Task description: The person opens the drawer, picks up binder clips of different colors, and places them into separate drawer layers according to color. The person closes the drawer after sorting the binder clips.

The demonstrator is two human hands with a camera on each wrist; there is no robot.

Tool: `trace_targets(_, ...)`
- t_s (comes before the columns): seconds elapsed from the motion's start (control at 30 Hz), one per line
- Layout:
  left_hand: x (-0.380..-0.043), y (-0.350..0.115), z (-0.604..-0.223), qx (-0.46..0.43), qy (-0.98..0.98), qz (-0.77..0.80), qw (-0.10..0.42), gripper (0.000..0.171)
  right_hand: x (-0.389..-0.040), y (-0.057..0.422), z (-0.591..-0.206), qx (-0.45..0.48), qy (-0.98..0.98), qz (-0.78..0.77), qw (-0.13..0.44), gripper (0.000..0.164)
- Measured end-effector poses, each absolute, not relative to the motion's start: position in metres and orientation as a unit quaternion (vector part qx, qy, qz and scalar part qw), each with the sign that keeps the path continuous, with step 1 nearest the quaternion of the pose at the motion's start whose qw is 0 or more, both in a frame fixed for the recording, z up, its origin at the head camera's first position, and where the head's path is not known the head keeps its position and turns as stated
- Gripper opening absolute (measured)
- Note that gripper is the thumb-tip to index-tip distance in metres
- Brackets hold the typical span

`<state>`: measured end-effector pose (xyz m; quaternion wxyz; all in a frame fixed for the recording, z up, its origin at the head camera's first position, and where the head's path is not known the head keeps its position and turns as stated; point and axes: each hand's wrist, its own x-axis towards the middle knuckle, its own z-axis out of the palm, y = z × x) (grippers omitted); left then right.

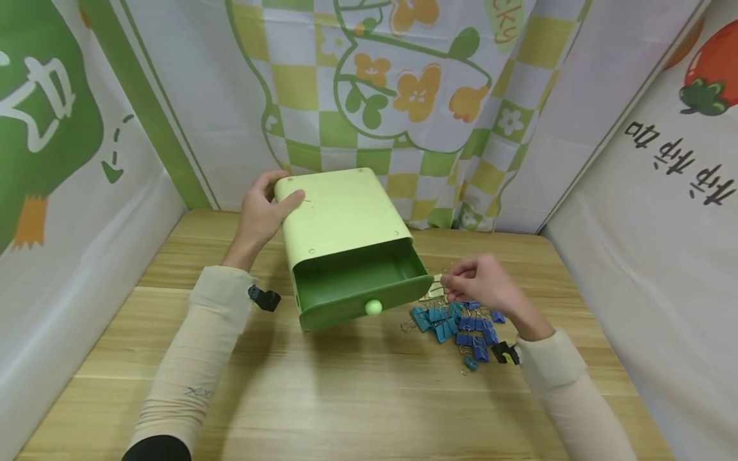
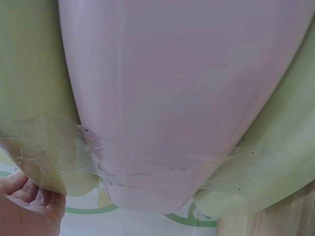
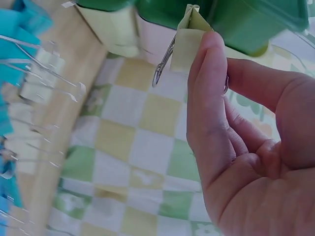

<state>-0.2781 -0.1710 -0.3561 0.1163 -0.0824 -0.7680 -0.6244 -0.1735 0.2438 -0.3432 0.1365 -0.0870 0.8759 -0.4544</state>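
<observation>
A pale yellow drawer box [image 1: 340, 211] stands at the middle of the table, its green drawer [image 1: 346, 301] pulled out and showing a bare inside. My left hand [image 1: 259, 211] grips the box's back left corner, thumb on top and fingers behind. In the left wrist view, pink and yellow shells [image 2: 182, 88] are bound by clear tape, with the fingers at one yellow end. My right hand [image 1: 484, 282] pinches a pale yellow binder clip [image 3: 187, 49] between thumb and fingers, by the drawer's right front corner. Its wire handle hangs out beside the fingertips.
Right of the drawer lie teal binder clips [image 1: 441, 323] and blue binder clips [image 1: 478, 330], with a small teal clip [image 1: 470, 363] nearer the front. A checkered curtain [image 1: 346, 128] hangs behind the wooden table [image 1: 323, 397], and printed sheets wall both sides.
</observation>
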Motion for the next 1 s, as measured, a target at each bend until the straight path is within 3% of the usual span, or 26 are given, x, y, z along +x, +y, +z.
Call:
trace_targets(0.5, -0.276, -0.172, -0.357, -0.083, -0.771, -0.622, 0.113, 0.070, -0.187, 0.226, -0.270, -0.110, 0.891, -0.431, 0.095, 0.021)
trace_targets(1.0, -0.279, -0.172, -0.355, -0.086, -0.773, -0.619, 0.110, 0.073, -0.176, 0.162, -0.258, -0.186, 0.890, -0.397, 0.128, 0.013)
